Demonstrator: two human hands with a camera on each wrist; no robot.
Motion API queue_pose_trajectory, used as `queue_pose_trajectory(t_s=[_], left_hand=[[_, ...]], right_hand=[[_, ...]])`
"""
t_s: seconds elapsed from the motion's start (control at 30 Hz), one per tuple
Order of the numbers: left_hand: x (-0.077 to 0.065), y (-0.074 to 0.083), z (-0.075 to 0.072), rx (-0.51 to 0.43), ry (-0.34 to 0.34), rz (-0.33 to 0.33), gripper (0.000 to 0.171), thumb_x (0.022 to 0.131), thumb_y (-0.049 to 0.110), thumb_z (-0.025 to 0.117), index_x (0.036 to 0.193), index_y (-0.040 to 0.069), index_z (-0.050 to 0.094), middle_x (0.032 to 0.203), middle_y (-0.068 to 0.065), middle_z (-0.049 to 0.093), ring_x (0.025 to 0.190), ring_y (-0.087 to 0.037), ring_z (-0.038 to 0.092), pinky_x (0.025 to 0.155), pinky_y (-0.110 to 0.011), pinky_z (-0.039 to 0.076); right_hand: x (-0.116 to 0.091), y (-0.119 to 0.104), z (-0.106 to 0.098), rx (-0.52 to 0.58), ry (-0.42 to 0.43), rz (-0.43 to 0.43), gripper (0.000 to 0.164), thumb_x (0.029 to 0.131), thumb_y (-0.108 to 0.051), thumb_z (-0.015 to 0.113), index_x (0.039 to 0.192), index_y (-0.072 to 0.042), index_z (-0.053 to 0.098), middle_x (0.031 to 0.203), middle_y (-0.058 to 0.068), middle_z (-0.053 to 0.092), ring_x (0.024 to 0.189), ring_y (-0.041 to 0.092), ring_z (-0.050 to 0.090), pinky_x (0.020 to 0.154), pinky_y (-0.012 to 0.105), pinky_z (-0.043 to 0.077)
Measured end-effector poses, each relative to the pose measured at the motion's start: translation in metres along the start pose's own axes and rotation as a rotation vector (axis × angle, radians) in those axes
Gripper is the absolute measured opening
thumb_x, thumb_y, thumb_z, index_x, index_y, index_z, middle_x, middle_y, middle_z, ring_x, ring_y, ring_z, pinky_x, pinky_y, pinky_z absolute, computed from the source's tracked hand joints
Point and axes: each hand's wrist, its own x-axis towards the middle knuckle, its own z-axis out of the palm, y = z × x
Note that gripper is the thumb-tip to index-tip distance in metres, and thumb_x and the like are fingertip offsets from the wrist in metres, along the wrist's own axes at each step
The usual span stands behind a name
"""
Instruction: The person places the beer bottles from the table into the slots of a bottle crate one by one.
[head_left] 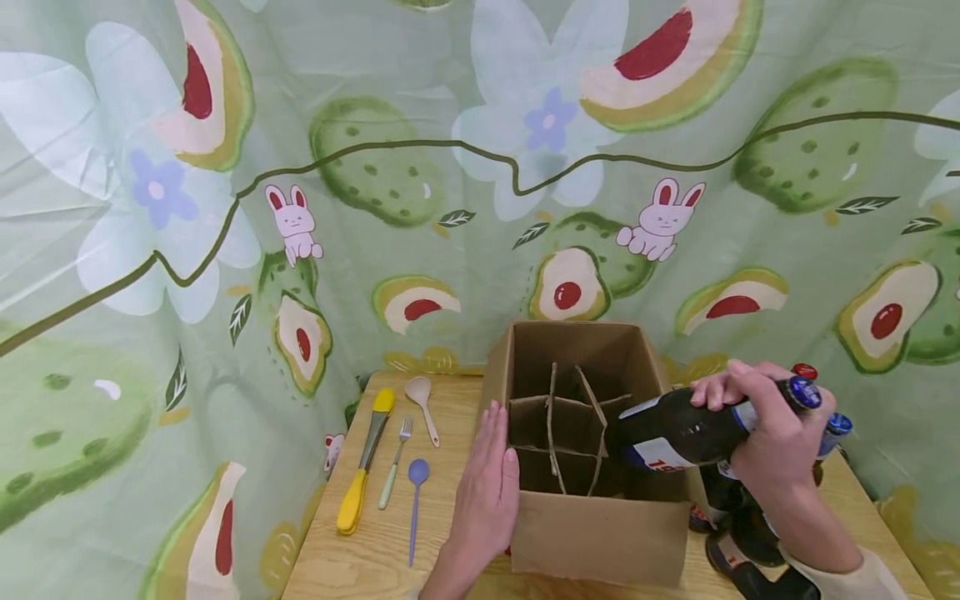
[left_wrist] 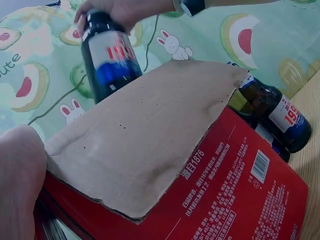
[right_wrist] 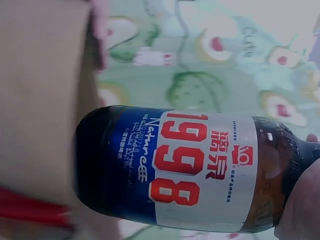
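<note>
Right hand: fingers and thumb curled around the neck end of a dark bottle, its label marked 1998; the bottle is held aslant, base toward the left hand, over the near right part of a cardboard box. Left hand: grasping nothing, fingers straight, laid along the box's left side. Between the hands: the box's opening, partitioned by cardboard dividers. Below and beyond the right hand: further bottles, some with red or blue caps, partly hidden by the forearm. Left of the left hand, on the wooden worktop: a blue spoon, a fork, yellow-ended tongs and, farther off, a pale spoon. Beyond both hands: a printed cloth.
</note>
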Motion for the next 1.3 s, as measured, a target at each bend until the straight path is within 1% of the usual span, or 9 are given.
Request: queue_pose_trajectory(t_s=[0.2,0.4,0.53,0.67,0.77,0.9,1.0,1.17,1.3], left_hand=[[-0.002,0.002,0.001,-0.009,-0.002,-0.003,0.054,0.116,0.026,0.034,0.166,0.007,0.027,0.173,-0.010,0.022,0.157,-0.035,0.024,0.122,-0.056,0.028],[-0.002,0.003,0.001,-0.028,0.008,-0.016,0.053,0.115,0.022,0.037,0.165,0.007,0.028,0.173,-0.009,0.021,0.159,-0.029,0.021,0.121,-0.056,0.027],[-0.002,0.005,0.000,-0.032,0.004,-0.023,0.053,0.115,0.024,0.036,0.165,0.008,0.028,0.174,-0.004,0.017,0.159,-0.025,0.018,0.122,-0.055,0.026],[-0.002,0.007,-0.001,-0.002,-0.016,-0.031,0.054,0.115,0.027,0.034,0.165,0.007,0.028,0.174,-0.007,0.018,0.159,-0.028,0.018,0.123,-0.054,0.026],[0.000,0.012,-0.003,0.029,-0.061,-0.062,0.058,0.115,0.036,0.034,0.166,0.007,0.027,0.174,-0.008,0.016,0.160,-0.027,0.016,0.124,-0.054,0.025],[0.006,0.020,-0.005,0.045,-0.108,-0.099,0.065,0.113,0.042,0.042,0.166,0.007,0.026,0.176,-0.007,0.011,0.161,-0.026,0.012,0.125,-0.055,0.023],[0.010,0.023,-0.004,0.065,-0.098,-0.101,0.065,0.111,0.034,0.047,0.165,0.003,0.027,0.175,-0.009,0.012,0.161,-0.027,0.013,0.125,-0.053,0.024],[0.010,0.024,-0.003,0.110,-0.065,-0.104,0.062,0.109,0.022,0.051,0.163,0.000,0.031,0.174,-0.013,0.017,0.160,-0.027,0.016,0.125,-0.050,0.025],[0.010,0.022,-0.001,0.124,-0.062,-0.102,0.063,0.107,0.020,0.054,0.162,0.000,0.032,0.174,-0.012,0.019,0.160,-0.027,0.018,0.124,-0.051,0.027]], right_hand=[[-0.007,0.031,-0.017,-0.300,-0.077,-0.006,0.034,0.097,0.021,0.047,0.065,0.013,0.056,0.060,0.014,0.059,0.054,0.026,0.063,0.066,0.032,0.061],[-0.016,0.045,-0.029,-0.611,-0.203,0.181,0.034,0.101,0.010,0.056,0.068,0.003,0.064,0.065,0.012,0.066,0.061,0.022,0.067,0.072,0.027,0.061],[-0.022,0.052,-0.034,-0.748,-0.282,0.315,0.031,0.103,0.002,0.061,0.073,-0.001,0.067,0.069,0.011,0.068,0.067,0.022,0.068,0.073,0.027,0.060],[-0.029,0.059,-0.041,-0.846,-0.325,0.437,0.030,0.104,-0.008,0.063,0.075,-0.005,0.070,0.071,0.009,0.070,0.068,0.022,0.067,0.068,0.029,0.056],[-0.032,0.062,-0.044,-0.912,-0.343,0.512,0.030,0.105,-0.016,0.065,0.077,-0.008,0.070,0.074,0.007,0.071,0.065,0.023,0.063,0.060,0.030,0.050],[-0.032,0.065,-0.045,-0.955,-0.347,0.585,0.031,0.104,-0.023,0.067,0.078,-0.007,0.071,0.076,0.007,0.072,0.058,0.019,0.053,0.055,0.032,0.042],[-0.031,0.068,-0.045,-0.980,-0.375,0.617,0.031,0.104,-0.025,0.067,0.080,-0.007,0.074,0.077,0.006,0.073,0.055,0.013,0.046,0.054,0.030,0.039],[-0.029,0.073,-0.047,-1.013,-0.454,0.655,0.025,0.103,-0.025,0.069,0.086,-0.009,0.079,0.081,0.004,0.075,0.063,0.010,0.052,0.057,0.027,0.041],[-0.027,0.075,-0.047,-1.016,-0.456,0.766,0.024,0.100,-0.027,0.072,0.088,-0.007,0.079,0.067,0.002,0.060,0.057,0.010,0.045,0.052,0.026,0.037]])
